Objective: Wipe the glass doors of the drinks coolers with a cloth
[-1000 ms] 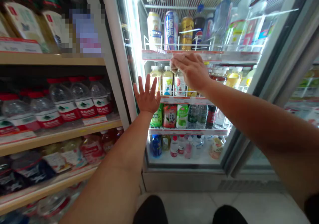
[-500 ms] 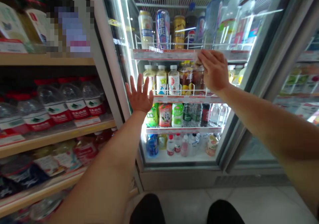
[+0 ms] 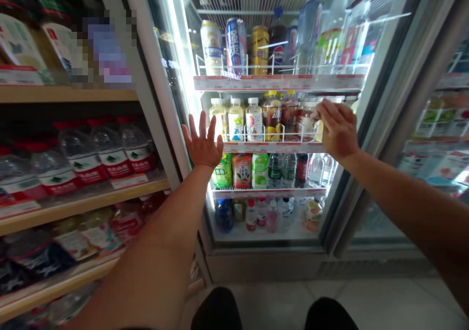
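My left hand (image 3: 204, 143) is raised with its fingers spread, flat towards the glass door (image 3: 252, 243) of a lit drinks fridge, near the left side of its frame. Whether the palm presses on the pane is hard to tell. My right hand (image 3: 340, 129) is closed, its fingers bunched together in front of the right part of the same door. A small pale edge shows at its fingertips, too unclear to name. Behind the glass, bottles with white caps (image 3: 254, 120) and yellow-capped tea bottles (image 3: 272, 116) stand on the middle shelf.
Wooden shelves (image 3: 88, 208) with red-capped water bottles (image 3: 88, 156) run along the left. A metal door frame (image 3: 381, 124) divides this fridge from another on the right. Cans (image 3: 259, 50) fill part of the top shelf. My dark-clad knees show above the tiled floor (image 3: 271, 300).
My right hand has moved right and down across the glass, from the top shelf's edge to the level of the middle shelf. My left hand stays almost in place.
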Tool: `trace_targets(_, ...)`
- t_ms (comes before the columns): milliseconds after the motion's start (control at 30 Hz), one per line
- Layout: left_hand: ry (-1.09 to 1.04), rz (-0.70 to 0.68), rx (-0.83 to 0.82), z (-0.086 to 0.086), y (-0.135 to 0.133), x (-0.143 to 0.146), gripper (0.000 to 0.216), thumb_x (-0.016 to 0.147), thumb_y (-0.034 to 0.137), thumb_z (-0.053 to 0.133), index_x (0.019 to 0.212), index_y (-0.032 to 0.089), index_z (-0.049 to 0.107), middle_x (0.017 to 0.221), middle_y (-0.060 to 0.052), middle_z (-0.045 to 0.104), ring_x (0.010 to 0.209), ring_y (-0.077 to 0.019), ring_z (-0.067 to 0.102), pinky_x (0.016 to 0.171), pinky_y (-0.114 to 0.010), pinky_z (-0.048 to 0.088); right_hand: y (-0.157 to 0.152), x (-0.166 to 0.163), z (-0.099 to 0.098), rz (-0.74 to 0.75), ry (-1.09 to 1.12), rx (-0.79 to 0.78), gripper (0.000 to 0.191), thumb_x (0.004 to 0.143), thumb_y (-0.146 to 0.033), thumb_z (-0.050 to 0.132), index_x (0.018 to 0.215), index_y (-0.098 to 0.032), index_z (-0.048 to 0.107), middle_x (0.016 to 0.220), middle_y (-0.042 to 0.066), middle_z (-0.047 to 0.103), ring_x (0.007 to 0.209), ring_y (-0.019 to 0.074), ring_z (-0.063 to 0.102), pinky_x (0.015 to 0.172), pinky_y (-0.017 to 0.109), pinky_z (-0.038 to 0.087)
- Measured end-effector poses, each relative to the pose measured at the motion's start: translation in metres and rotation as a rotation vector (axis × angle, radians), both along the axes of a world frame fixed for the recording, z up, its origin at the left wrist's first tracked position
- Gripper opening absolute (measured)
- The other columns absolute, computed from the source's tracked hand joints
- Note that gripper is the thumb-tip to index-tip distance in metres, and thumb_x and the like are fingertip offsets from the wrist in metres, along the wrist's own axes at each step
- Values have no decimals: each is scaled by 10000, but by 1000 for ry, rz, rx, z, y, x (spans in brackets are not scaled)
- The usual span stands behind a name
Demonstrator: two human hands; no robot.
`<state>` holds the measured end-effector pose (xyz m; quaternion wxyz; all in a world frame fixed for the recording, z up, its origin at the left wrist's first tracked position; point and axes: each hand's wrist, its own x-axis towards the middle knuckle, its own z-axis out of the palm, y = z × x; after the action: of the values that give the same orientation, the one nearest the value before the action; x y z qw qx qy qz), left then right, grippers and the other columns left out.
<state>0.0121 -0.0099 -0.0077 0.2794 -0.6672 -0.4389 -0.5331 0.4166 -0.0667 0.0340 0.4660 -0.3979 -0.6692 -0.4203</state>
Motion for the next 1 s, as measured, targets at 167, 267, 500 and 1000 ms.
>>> trace_targets(167, 25, 36, 30, -2, 3, -1, 643, 1009, 555, 339, 1584, 270, 382, 1716, 19, 205, 1605, -282, -32, 1305, -534, -87, -7, 22, -10, -9, -88, -132, 494, 1037, -270, 329, 1450, -294, 600, 1488, 29, 599, 1368, 319, 537, 1117, 546, 429)
trace_targets(267, 27, 51, 48, -2, 1, 0, 620, 1001, 475, 377, 1586, 269, 382, 1709, -10, 232, 1605, -265, -26, 1304, -544, -47, -3, 37, -9, -17, 86, 10, 507, 1036, -353, 339, 1445, -256, 622, 1469, 86, 609, 1329, 356, 560, 1138, 518, 402)
trace_targets(500, 1, 21, 44, 0, -1, 1, 620, 975, 442, 448, 1573, 283, 410, 1692, -14, 281, 1607, -258, 0, 1306, -536, -37, -9, 40, -63, -9, 25, -22, 515, 992, -229, 435, 1489, -265, 564, 1466, 84, 615, 1329, 350, 578, 1102, 599, 482)
trace_targets(1000, 0, 10, 13, 1, -3, 1, 616, 967, 407, 469, 1567, 279, 418, 1692, -14, 281, 1604, -272, -3, 1305, -543, -56, -4, -41, -20, 86, -204, -68, 525, 991, -136, 422, 1460, -326, 565, 1431, 11, 648, 1298, 280, 586, 1060, 524, 514)
